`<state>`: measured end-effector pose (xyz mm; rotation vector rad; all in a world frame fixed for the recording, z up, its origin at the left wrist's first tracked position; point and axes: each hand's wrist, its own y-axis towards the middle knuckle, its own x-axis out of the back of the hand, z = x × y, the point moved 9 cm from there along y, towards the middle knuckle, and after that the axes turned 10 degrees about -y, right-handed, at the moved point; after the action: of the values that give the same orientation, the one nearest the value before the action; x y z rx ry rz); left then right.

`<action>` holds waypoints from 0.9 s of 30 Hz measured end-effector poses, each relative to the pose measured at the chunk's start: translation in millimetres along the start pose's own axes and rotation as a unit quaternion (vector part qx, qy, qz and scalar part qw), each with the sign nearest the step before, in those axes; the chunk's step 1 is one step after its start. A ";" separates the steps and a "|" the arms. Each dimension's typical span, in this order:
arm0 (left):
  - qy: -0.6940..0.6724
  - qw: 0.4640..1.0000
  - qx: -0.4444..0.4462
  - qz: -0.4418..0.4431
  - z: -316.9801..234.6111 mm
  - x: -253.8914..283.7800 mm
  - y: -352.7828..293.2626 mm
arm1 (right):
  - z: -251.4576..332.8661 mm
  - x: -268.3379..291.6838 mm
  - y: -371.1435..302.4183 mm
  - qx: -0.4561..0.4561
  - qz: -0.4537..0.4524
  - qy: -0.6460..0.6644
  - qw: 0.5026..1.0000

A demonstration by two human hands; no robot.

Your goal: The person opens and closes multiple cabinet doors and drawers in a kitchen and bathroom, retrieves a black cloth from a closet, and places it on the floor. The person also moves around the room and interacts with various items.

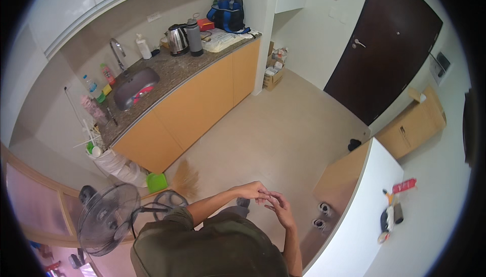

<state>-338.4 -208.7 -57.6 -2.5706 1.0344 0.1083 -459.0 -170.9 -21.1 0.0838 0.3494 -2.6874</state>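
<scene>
My left hand point(251, 190) and my right hand point(281, 211) meet in front of my body, above the floor. Their fingertips touch or overlap; the fingers are partly stretched and loosely bent. I see no object in either hand. My left forearm reaches in from a dark olive sleeve point(178, 219), while the right forearm rises from the lower edge. Just below the hands a grey shoe or trouser leg point(243, 204) shows.
On the left runs a counter with a sink point(136, 87), a kettle point(177, 40) and a grey bottle point(194, 37). A standing fan point(109, 219), a broom point(185, 178) and a green dustpan point(157, 182) stand nearby. Right: a white-topped cabinet point(362, 201), a cardboard box point(412, 125), a dark door point(387, 49).
</scene>
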 end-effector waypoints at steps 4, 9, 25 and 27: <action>0.054 0.992 -0.038 -0.107 -59.7 112.5 106.2 | 4.3 164.0 49.7 -0.025 -0.221 -0.050 0.974; 0.100 0.949 -0.023 -0.298 -126.0 304.7 150.7 | -40.6 339.1 73.2 0.013 -0.392 0.094 0.915; 0.326 0.394 -0.264 -0.818 -541.6 591.8 -141.2 | 380.3 227.8 774.2 0.288 -0.035 -0.308 0.906; 0.424 0.350 -0.286 -0.785 -628.7 629.1 -140.6 | 481.8 139.7 827.0 0.401 0.024 -0.291 0.868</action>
<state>175.1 -754.6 441.5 -2.7072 -2.0864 -1.6538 -239.7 -1076.7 237.9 -0.4592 -0.9387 -2.4586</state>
